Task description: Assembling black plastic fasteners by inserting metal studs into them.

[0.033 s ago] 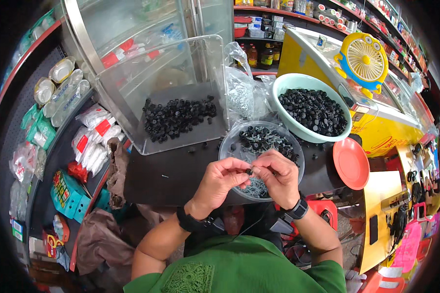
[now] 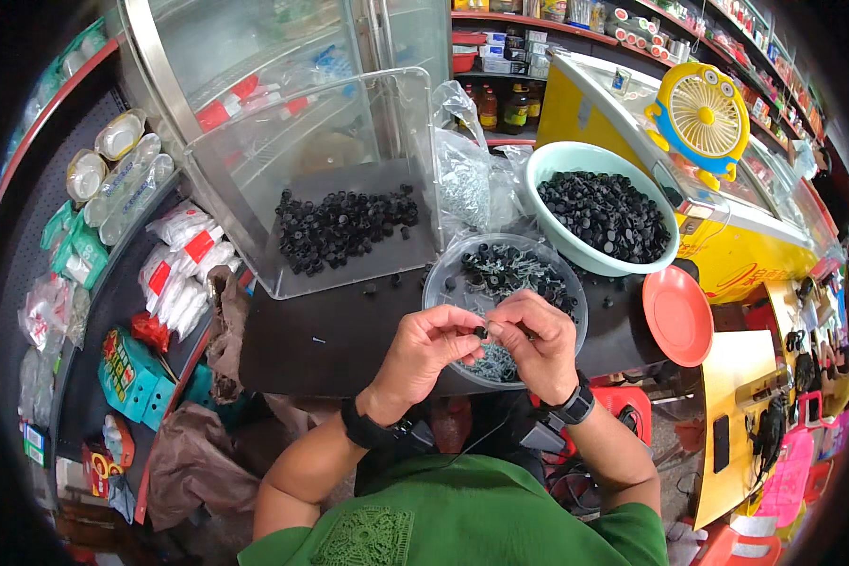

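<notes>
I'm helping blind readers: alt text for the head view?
The left hand and right hand meet at a small black item over a clear tub of black parts and silvery bits; beyond, a clear bin and green basin of black pieces.

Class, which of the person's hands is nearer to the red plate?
Right. The right hand is left of the red plate; the left hand is farther left, beyond it.

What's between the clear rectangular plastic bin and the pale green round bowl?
A clear plastic bag of small silvery pieces lies between the bin and bowl, in head view.
</notes>
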Demonstrator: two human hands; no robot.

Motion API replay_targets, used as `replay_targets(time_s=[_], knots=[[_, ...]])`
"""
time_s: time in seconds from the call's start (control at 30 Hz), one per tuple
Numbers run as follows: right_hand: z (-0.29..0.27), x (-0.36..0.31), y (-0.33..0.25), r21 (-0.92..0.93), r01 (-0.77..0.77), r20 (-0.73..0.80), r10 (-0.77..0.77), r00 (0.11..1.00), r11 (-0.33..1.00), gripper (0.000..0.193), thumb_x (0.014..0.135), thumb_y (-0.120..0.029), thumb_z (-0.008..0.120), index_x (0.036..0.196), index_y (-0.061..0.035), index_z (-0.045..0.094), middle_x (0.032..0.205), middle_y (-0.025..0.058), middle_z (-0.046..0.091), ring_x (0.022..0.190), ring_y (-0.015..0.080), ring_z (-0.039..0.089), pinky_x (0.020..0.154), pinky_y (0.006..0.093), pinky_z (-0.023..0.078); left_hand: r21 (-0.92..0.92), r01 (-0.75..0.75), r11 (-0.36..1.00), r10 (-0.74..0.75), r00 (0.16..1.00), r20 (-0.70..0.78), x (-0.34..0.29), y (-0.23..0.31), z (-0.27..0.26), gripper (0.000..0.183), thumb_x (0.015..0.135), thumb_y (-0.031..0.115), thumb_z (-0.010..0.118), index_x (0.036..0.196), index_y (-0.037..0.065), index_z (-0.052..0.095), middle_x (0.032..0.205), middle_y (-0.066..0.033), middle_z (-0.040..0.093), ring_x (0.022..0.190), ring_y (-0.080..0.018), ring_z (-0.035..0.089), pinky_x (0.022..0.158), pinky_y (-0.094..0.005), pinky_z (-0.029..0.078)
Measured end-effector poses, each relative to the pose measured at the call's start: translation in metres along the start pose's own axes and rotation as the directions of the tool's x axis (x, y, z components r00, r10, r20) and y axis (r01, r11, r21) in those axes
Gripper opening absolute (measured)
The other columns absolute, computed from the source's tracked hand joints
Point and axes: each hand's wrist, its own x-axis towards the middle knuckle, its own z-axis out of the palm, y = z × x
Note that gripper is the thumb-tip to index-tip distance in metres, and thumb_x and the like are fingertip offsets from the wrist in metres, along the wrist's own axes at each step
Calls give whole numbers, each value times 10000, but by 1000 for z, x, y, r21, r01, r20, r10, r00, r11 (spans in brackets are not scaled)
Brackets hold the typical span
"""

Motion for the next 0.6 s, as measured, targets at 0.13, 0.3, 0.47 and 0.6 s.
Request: replay_targets(time_s=[0.13,0.3,0.47,0.6], knots=[[0,-1,-4,-91,125,-2,-126,992,988,130,774,81,624,869,-6,628,795,97,606,708,218,617,615,289,483,24,-5,1000,6,1000,-11,-2,-1,2,176,836,-19,617,1012,-21,624,897,-89,662,756,-132,630,664,-249,510],[1,-3,-3,-122,121,-1,-122,993,985,125,771,76,625,867,-5,622,801,105,602,684,232,617,608,299,488,36,-51,998,53,997,-64,-2,-4,7,129,830,-7,633,955,-9,602,868,-84,661,738,-129,633,649,-250,515],[-1,-5,-3,-187,173,44,-168,985,967,153,766,71,636,897,-6,626,841,110,600,726,226,620,605,292,489,-36,-12,999,8,992,-123,-4,-11,11,120,834,-11,629,946,-1,589,873,-87,657,744,-140,635,653,-264,520],[5,-11,-13,-37,-20,-20,19,1000,999,214,745,79,654,944,2,636,912,112,602,767,192,617,628,281,500,-230,-22,973,-3,994,-106,-1,-19,10,127,847,-9,619,966,-2,576,892,-93,654,757,-156,637,675,-279,524]])
